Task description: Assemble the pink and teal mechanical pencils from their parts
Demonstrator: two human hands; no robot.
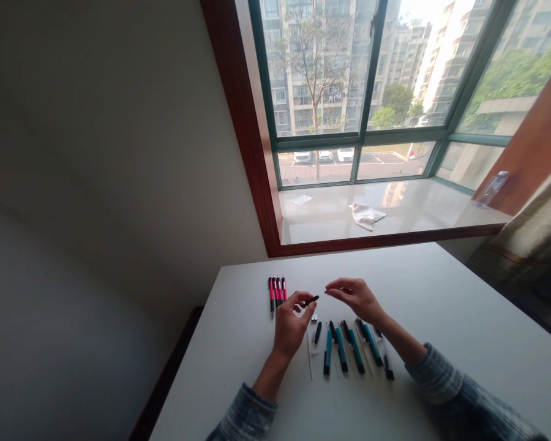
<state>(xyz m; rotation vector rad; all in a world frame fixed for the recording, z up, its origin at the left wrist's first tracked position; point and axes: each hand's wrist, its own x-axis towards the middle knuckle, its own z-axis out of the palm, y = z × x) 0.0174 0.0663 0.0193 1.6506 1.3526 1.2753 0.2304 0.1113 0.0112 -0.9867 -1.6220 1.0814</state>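
My left hand (292, 320) pinches a short black pen part (311, 301) between thumb and fingertips, its end pointing right. Across a small gap, my right hand (357, 297) has thumb and forefinger pressed together on a tiny dark piece, too small to name. Below the hands, several teal pen barrels (341, 350) lie in a row on the white table (239, 331), with black parts at their ends and thin refills between them. A loose black pen part (318, 332) and a white refill (309, 356) lie near my left wrist.
Several red and black pens (278, 289) lie side by side beyond my left hand. Behind the table is a window sill (321, 217) with a crumpled white cloth (367, 215) and a clear plastic bottle (493, 188). A curtain (528, 226) hangs at right.
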